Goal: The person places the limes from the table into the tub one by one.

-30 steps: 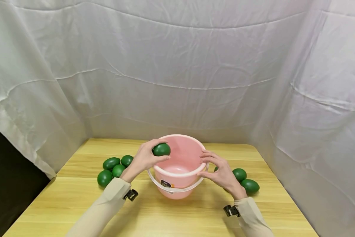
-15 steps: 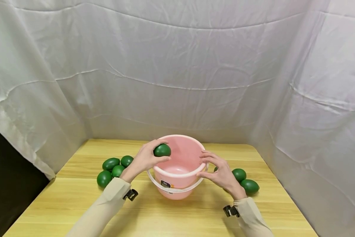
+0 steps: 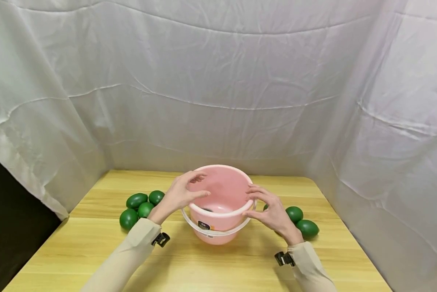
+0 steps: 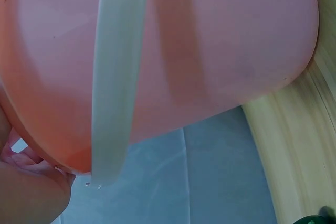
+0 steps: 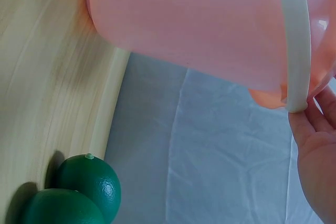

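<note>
A pink plastic bucket (image 3: 222, 221) with a white handle (image 3: 218, 234) stands upright mid-table in the head view. Over its left rim hovers my left hand (image 3: 178, 196), thumb and fingers spread apart with nothing between them. A dark green fruit (image 3: 207, 209) lies inside at the bottom, mostly hidden by the near rim. On the opposite side, my right hand (image 3: 273, 213) holds the rim, fingers inside and thumb outside. The right wrist view shows that hand (image 5: 320, 150) at the rim beside the white handle (image 5: 295, 40).
Several glossy green oval fruits (image 3: 137, 200) are grouped left of the bucket on the wooden table (image 3: 203, 271). More green fruits (image 3: 307, 229) lie to the right, partly behind the right hand. Pale curtains (image 3: 218, 101) hang around the back and sides.
The green fruit that my left hand gripped above the bucket has been let go and has dropped inside. My right hand stays on the rim.
</note>
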The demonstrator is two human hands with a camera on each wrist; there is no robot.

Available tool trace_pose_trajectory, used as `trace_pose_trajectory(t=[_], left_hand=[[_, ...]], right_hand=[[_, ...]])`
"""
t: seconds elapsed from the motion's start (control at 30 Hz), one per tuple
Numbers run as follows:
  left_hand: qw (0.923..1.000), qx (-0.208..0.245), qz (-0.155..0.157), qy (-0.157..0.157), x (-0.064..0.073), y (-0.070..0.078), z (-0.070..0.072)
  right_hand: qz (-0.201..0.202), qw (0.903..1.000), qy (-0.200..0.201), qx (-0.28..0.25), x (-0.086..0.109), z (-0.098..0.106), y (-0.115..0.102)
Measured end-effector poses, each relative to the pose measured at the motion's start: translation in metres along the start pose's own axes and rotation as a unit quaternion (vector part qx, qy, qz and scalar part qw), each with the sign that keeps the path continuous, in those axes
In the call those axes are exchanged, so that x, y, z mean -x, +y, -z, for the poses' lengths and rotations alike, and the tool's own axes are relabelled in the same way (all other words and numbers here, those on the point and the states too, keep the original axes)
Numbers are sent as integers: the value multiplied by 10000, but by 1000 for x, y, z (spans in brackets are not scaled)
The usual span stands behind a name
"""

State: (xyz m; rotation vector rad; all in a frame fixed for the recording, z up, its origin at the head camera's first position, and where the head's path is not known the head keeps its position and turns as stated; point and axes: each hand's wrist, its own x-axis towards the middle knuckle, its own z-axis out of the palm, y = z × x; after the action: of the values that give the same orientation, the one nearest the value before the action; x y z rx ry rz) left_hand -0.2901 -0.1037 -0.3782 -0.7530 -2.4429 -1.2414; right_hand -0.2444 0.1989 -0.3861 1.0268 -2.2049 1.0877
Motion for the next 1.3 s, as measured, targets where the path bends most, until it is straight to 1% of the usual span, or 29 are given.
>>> trace_pose_trajectory(t=[0.3,0.43,0.53,0.63,0.73,0.83,0.93,1.1,1.2,1.3], left_hand=[[9999,1,-6,144,1,0,-1],[9994,120,23,310,2,-1,-1],[9983,172,-36,550,5,-3,-2],[9955,62,-256,911,8,-5,-3],[9910,-104,-450,1254,10,-7,-4],[9883,-172,-486,1434,13,-10,-3],[9866,-198,-508,1535,16,-14,-1],[9844,-205,-645,1625,23,-20,4],[9845,-210,-589,1639,27,-23,7],[9851,-292,-480,1628,34,-26,12]], right_hand=[[47,10000,45,-53,0,0,1],[57,9999,82,-68,-1,0,0],[54,9999,83,-72,-1,0,0],[56,9999,68,-61,-1,0,0],[20,10000,28,-44,-1,0,0],[-44,10000,-17,-25,0,0,2],[-92,9999,-50,-44,0,1,2],[-119,9999,-91,-69,-1,1,2],[-162,9998,-77,-67,0,0,4],[-165,9998,-48,-60,2,-4,14]])
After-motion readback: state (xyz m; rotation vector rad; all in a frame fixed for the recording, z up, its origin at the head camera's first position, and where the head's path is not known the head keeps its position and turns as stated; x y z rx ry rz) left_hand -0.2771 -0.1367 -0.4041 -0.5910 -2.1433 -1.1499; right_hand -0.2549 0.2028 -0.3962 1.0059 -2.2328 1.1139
